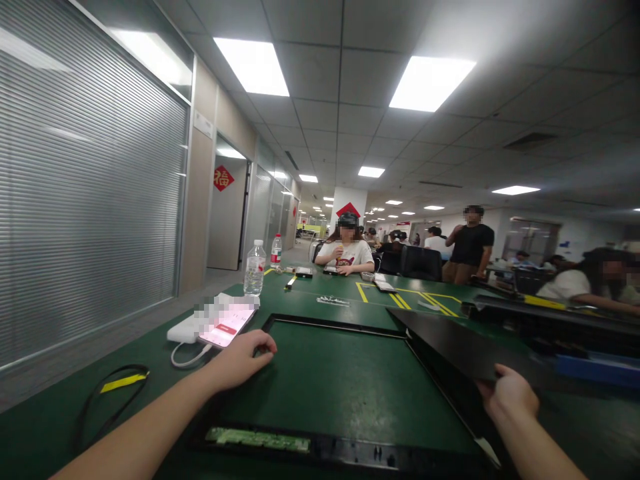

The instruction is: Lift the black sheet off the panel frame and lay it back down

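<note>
A black rectangular frame (pixel 330 325) lies flat on the green table (pixel 350 303), with a green circuit strip (pixel 257 439) along its near edge. My left hand (pixel 243 359) rests on the frame's left side, fingers curled down onto it. My right hand (pixel 507 395) grips the near edge of a dark flat panel (pixel 450 343), which is lifted at a tilt over the frame's right side.
A phone with a lit pink screen (pixel 227 327) lies on a white power bank (pixel 187 330) left of the frame. A black strap with a yellow tag (pixel 117 383) lies further left. Two water bottles (pixel 255 268) stand behind. Several people sit or stand beyond the table.
</note>
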Demonstrator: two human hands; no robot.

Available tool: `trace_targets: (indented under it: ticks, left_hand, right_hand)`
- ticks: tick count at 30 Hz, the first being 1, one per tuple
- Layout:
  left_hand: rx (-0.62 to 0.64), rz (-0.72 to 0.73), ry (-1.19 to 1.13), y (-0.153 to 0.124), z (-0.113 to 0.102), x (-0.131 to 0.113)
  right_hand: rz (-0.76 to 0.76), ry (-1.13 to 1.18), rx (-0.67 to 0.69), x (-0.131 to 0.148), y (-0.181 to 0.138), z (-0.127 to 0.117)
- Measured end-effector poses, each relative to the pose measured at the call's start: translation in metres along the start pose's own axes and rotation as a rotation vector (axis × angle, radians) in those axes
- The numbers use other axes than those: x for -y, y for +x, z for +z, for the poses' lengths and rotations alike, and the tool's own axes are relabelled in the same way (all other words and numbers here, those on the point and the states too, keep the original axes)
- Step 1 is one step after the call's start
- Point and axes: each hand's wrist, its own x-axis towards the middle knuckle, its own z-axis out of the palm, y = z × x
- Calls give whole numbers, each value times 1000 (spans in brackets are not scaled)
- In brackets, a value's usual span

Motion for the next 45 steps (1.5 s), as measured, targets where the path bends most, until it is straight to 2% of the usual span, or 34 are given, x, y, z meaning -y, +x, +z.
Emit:
trace_targets:
  ticks: [2, 4, 8, 29, 38, 45]
  left_hand:
    - [22, -1, 12, 0, 0, -2]
    - [27, 2, 18, -1, 0, -4]
    - [33, 3, 7, -1, 1, -3]
    - [33, 33, -27, -2, 5, 0]
    - [44, 31, -19, -1, 5, 2]
    - [20, 12, -46, 0, 2, 2]
  right_hand:
    - [-27, -25, -129, 1, -7, 2]
    - [1, -40, -185, 2, -15, 4]
    - [66, -49, -164, 2, -23, 8]
    - [155, -26, -55, 6, -27, 10]
    - [63, 41, -125, 10, -39, 15]
    - [-44, 105, -57, 25, -48, 22]
